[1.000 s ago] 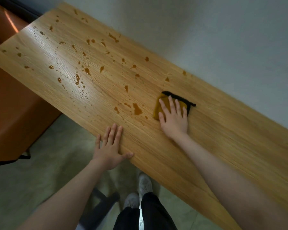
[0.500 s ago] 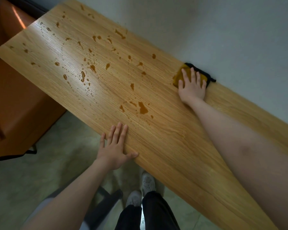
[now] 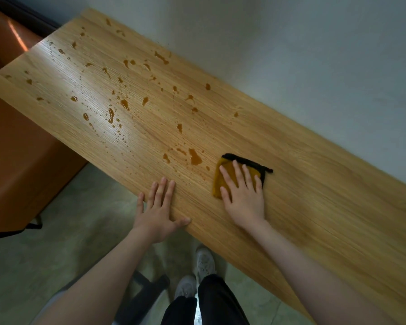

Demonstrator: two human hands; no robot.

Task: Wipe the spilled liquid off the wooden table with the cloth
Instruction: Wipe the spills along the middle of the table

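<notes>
Your right grip (image 3: 243, 191), fingers flat, presses the cloth (image 3: 223, 181) on the desk (image 3: 314, 207); your left grip (image 3: 158, 207) rests flat, holding nothing. You're mid-wipe: the nearest puddle (image 3: 194, 157) lies just left, so sweep there next.

Long wooden table (image 3: 302, 207) ran along a pale wall, amber spilled liquid (image 3: 194, 156) lay scattered in drops and puddles across its left part, a folded yellow cloth (image 3: 223, 181) with black edging lay flat just right of the nearest puddle.
</notes>
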